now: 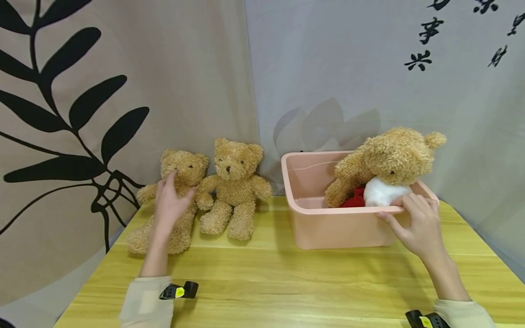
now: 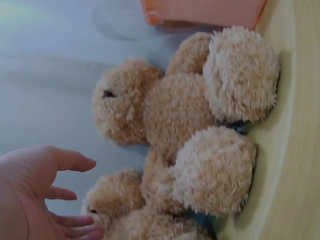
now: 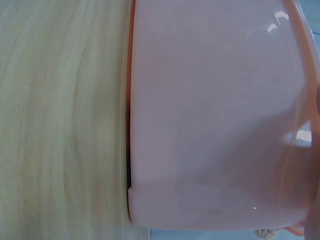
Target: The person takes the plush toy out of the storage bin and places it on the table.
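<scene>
My left hand (image 1: 171,200) is in front of a tan teddy bear (image 1: 182,234) at the far left, its fingers spread near the bear's face. In the left wrist view that hand (image 2: 45,195) shows thumb and fingers apart, nothing between them. A second tan teddy bear (image 1: 235,191) sits right beside the first. With my right hand (image 1: 420,228) I grip the front rim of a pink plastic bin (image 1: 340,228), thumb outside. Inside, a third teddy bear (image 1: 399,152) leans to the right, its head above the rim. A white fluffy thing (image 1: 381,192) and red cloth (image 1: 356,199) lie against it.
The wooden table (image 1: 254,282) carries the bears and the bin. A curtain (image 1: 197,73) with a black leaf print hangs close behind them. Dark written characters mark the grey cloth (image 1: 348,59) on the right.
</scene>
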Motion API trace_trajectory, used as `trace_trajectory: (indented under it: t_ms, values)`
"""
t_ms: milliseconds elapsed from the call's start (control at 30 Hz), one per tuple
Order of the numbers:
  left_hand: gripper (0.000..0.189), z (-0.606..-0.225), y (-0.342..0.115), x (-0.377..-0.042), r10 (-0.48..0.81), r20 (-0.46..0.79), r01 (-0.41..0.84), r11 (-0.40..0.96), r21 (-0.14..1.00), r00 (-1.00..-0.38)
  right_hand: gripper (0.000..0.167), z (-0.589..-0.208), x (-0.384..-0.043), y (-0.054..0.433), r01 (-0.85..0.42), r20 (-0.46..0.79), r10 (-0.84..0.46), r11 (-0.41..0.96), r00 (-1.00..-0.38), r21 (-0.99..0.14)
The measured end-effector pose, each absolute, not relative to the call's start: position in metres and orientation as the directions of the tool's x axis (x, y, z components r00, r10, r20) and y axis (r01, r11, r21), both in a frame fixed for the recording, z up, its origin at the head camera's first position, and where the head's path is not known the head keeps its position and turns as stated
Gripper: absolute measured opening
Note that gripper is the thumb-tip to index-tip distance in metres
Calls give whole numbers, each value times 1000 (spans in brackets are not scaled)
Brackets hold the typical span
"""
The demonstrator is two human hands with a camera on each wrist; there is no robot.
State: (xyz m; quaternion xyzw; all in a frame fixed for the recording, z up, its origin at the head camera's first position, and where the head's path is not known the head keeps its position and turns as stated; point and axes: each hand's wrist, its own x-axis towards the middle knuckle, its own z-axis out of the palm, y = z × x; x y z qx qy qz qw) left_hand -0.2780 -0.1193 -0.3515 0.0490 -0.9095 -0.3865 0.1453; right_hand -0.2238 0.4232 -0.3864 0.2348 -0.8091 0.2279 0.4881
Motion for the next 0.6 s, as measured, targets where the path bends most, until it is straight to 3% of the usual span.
trace_trajectory:
  t_ms: [600]
  values:
    - [73, -328, -73, -260, -115, 410, 224, 690, 688, -905, 66, -386, -223, 423, -601, 897, -161, 788, -412, -135]
